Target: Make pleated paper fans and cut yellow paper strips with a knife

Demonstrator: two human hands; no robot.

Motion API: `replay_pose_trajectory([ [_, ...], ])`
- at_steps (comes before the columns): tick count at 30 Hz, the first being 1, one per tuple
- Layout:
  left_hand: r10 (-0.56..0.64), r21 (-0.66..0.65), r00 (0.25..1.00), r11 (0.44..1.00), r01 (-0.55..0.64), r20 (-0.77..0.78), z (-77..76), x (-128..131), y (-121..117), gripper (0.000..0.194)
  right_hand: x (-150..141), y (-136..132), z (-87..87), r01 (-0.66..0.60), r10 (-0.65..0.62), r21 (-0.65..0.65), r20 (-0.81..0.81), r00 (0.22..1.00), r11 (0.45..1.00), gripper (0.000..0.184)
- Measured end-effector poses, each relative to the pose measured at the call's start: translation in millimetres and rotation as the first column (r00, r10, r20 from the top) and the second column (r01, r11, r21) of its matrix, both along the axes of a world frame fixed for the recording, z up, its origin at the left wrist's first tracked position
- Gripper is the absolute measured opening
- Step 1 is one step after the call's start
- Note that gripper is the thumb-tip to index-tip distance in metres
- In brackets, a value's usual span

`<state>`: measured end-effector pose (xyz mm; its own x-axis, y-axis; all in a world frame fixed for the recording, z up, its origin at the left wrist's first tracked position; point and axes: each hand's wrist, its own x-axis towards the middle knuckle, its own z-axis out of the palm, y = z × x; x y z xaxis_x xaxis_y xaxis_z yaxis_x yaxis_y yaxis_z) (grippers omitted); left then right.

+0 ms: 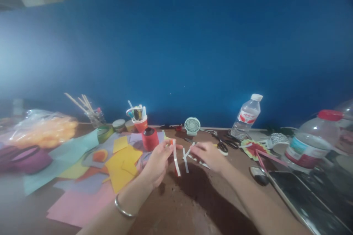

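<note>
My left hand (158,161), with a silver bangle at the wrist, pinches a narrow white strip (177,161) with red along its edge, which hangs downward from the fingertips. To its right, my right hand (208,154) has its fingers closed at the end of a short white strip (189,151). Another white strip (185,161) crosses just beside it, and more white pieces (204,164) lie on the brown table under the right hand. Whether the strips are paper or tape I cannot tell. Just left of my left hand stands a red thread cone (150,139).
Coloured paper sheets (121,165) cover the left side. At the back are a cup of pens (140,123), a small fan (192,126), scissors (222,146) and a water bottle (246,117). A large bottle (311,143) and a dark tablet-like slab (306,198) are at right.
</note>
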<state>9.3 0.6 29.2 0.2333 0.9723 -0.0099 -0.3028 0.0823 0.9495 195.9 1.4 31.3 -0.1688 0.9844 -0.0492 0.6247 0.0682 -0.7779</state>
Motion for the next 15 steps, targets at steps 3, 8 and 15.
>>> replay_pose_trajectory([
  [3,0.021,-0.001,0.999,1.000,-0.021,0.042,-2.1,10.0,-2.0,0.019,-31.3,-14.0,-18.3,-0.162,0.143,-0.094,-0.185,0.972,0.982,0.036],
  [8,0.115,-0.055,0.988,0.992,-0.109,0.104,-14.8,15.9,-7.8,0.019,-42.4,-20.1,-49.9,-0.136,-0.008,-0.169,-0.655,0.756,0.976,0.032],
  [15,-0.093,-0.200,0.986,0.972,0.120,0.139,-41.5,6.3,-22.5,0.015,-39.2,-20.7,-69.0,-0.234,0.015,-0.231,-0.681,0.732,0.944,0.037],
])
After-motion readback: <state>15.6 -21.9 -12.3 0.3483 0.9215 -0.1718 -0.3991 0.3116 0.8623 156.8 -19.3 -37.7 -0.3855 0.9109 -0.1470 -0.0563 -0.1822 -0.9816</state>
